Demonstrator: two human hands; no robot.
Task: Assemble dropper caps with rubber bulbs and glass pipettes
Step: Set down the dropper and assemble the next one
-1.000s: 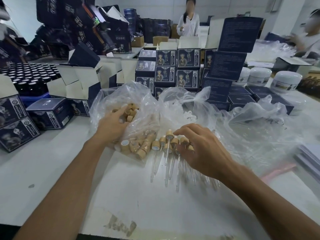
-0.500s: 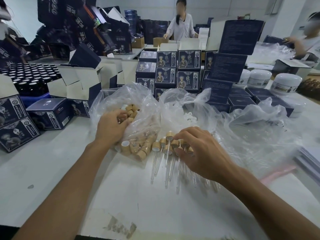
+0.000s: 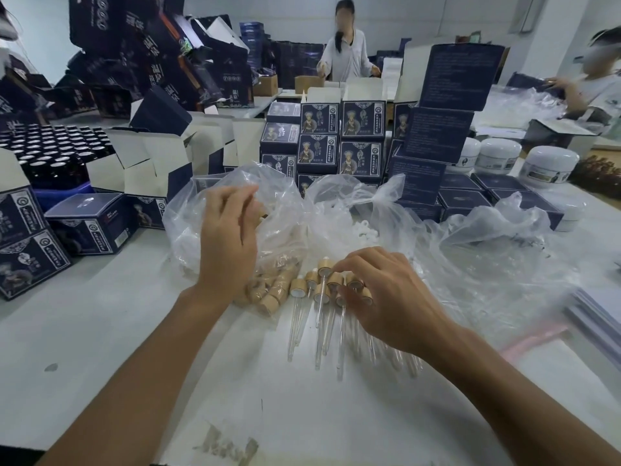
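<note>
A clear bag (image 3: 188,230) holds several wooden dropper caps (image 3: 272,290). My left hand (image 3: 228,240) is raised inside the bag's mouth with its fingertips pinched together; a tan edge of a wooden cap (image 3: 261,215) shows at them. Several assembled droppers (image 3: 323,290), wooden caps with glass pipettes (image 3: 319,341), lie in a row on the white table (image 3: 134,331). My right hand (image 3: 386,297) lies over that row, fingers bent and apart, fingertips on the caps. More pipettes (image 3: 403,361) stick out under my wrist. A second bag holds white rubber bulbs (image 3: 364,230).
Stacked navy boxes (image 3: 339,142) stand behind the bags, open boxes (image 3: 148,163) and a tray of dark bottles (image 3: 50,146) at the left. White jars (image 3: 551,166) and loose plastic (image 3: 487,264) are at the right. One person (image 3: 347,52) stands far back, another (image 3: 601,82) at the right.
My left hand has lifted up out of the cap pile toward the bag's mouth, fingers now pinched. My right hand has stayed over the droppers.
</note>
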